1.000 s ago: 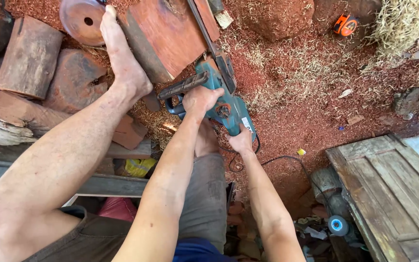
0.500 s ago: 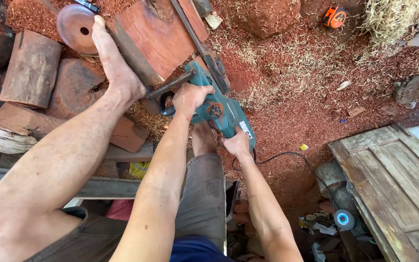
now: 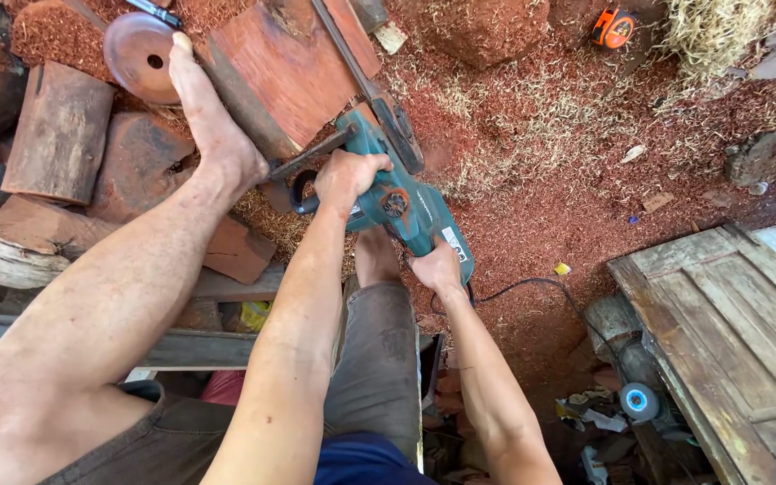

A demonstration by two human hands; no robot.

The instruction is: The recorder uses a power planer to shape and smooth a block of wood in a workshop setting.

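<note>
Where sawdust (image 3: 532, 135) blankets red earth, perhaps outdoors.

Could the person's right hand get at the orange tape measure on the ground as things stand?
Probably not. The right hand is wrapped around the rear handle of the teal chainsaw, and the orange tape measure lies far off across the sawdust, well beyond the arm's stretch from here.

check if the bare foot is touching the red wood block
Touching. The head view shows the bare foot pressed against the left edge of the red wood block, no gap between them.
</note>
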